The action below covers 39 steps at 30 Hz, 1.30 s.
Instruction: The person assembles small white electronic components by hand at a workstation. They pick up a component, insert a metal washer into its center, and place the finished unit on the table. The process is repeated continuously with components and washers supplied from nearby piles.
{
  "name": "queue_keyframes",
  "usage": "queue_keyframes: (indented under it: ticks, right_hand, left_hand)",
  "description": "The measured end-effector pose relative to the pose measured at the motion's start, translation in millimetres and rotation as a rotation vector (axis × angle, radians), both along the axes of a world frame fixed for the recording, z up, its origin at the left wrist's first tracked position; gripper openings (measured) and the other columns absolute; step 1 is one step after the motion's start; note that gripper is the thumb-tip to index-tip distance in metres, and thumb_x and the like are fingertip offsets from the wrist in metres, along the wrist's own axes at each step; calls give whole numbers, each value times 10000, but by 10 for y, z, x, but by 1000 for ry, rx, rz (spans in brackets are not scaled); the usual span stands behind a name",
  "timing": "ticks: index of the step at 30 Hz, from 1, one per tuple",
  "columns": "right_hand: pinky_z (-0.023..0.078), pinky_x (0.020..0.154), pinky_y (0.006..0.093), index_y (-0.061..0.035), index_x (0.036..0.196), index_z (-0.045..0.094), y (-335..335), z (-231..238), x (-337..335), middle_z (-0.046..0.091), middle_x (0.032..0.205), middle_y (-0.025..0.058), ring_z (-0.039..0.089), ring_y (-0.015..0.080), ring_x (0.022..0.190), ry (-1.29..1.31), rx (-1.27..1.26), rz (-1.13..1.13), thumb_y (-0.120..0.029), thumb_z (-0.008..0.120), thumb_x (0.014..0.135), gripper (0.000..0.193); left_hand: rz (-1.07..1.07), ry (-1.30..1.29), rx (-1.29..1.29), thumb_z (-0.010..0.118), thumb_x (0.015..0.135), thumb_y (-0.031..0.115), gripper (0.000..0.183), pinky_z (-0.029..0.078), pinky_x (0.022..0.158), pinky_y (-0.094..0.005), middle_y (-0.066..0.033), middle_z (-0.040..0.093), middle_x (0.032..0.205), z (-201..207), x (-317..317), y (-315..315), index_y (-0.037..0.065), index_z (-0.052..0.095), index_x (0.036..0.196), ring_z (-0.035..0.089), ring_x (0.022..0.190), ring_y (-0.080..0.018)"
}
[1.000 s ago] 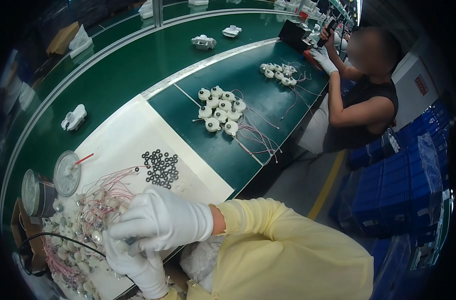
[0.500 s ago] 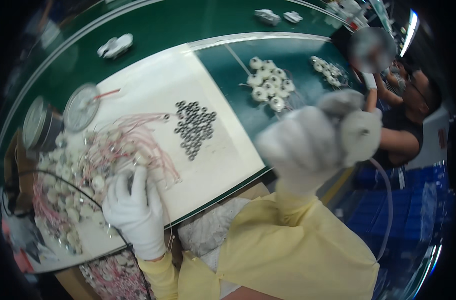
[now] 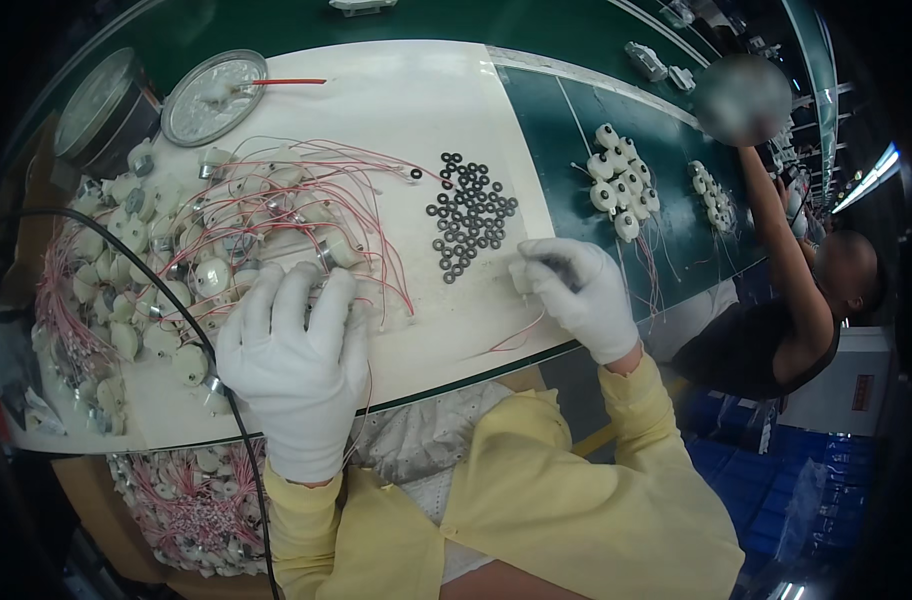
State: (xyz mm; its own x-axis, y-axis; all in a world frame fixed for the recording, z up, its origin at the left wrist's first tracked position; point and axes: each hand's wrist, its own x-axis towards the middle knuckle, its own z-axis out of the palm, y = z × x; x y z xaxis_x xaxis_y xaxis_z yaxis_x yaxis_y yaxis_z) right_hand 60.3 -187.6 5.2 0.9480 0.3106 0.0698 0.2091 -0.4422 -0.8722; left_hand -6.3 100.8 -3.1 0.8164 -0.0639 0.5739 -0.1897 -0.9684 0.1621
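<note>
Both my hands wear white gloves. My left hand (image 3: 296, 370) rests at the near edge of a heap of small white round wired parts (image 3: 191, 270) with metal bodies, its fingers apart and partly bent. My right hand (image 3: 581, 295) is closed in a pinch on a white wired part (image 3: 522, 277) above the white board (image 3: 426, 355); a thin red wire trails below it. The fingers hide much of that part. Just left of my right hand, several small black rings (image 3: 466, 222) lie in a cluster on the board.
Grouped white parts with black rings (image 3: 624, 180) stand on the green surface at right, a smaller group (image 3: 711, 200) beyond. A tub (image 3: 106, 110) and round lid (image 3: 214, 97) sit at back left. A black cable (image 3: 191, 325) crosses near my left arm. Another person (image 3: 776, 310) is at right.
My right hand has come down and left from high at the right to beside the black rings, still with a white wired part. The view has shifted. My left hand stays at the heap.
</note>
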Motion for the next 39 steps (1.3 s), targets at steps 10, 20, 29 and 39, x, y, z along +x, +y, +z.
queue_keyframes:
  ticks: [10,20,29,39]
  right_hand:
    - [554,815,271,55,1176,686,5,33,121,750,1007,102,696,127,889,89,105,42,-7,641,967,223]
    - [563,843,286,78,1166,676,105,48,169,754,998,109,700,137,886,148,118,-50,2,628,971,214]
    - [487,645,352,-103,978,727,268,115,251,693,746,50,655,225,662,-506,-517,102,-152,818,832,179]
    - [424,680,365,-151,956,748,200,355,-21,595,686,-21,548,202,599,-592,-890,185,-228,843,821,182]
  left_hand:
    - [20,56,-3,788,805,185,368,497,916,-463,-54,690,1127,1,-23,18,166,720,1166,650,1118,-311]
    - [29,59,-4,792,800,198,385,489,933,-461,-41,688,1139,-25,-36,30,178,715,1177,639,1131,-299]
    - [27,63,-2,790,805,197,385,497,930,-452,-37,687,1137,-25,-28,29,187,713,1182,639,1129,-301]
    - [34,40,19,749,784,217,369,506,917,-434,-41,689,1114,-31,-13,17,168,733,1149,644,1108,-277]
